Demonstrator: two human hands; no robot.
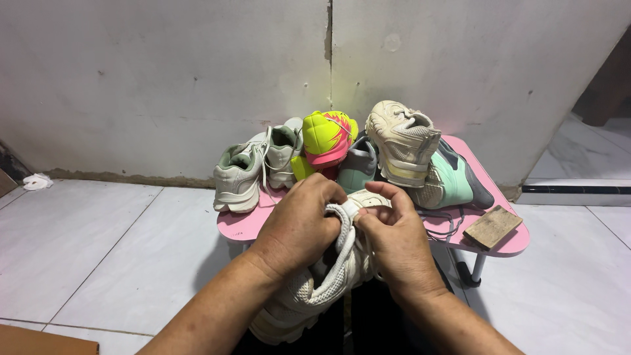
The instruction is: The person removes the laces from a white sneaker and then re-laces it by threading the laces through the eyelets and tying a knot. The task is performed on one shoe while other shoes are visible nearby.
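A cream-white mesh sneaker (309, 292) lies in my lap, toe toward me. My left hand (299, 227) grips its collar and laces from the left. From the right, my right hand (394, 240) pinches the white tongue (348, 209) at the top of the shoe. Both hands meet over the shoe's opening, just in front of a small pink table (506, 244).
On the pink table stand a pale grey-green sneaker pair (240, 174), a neon yellow and pink shoe (325, 138), a cream chunky sneaker (401, 144), a mint and grey shoe (457, 179) and a wooden block (491, 227). A white wall rises behind. White floor tiles surround it.
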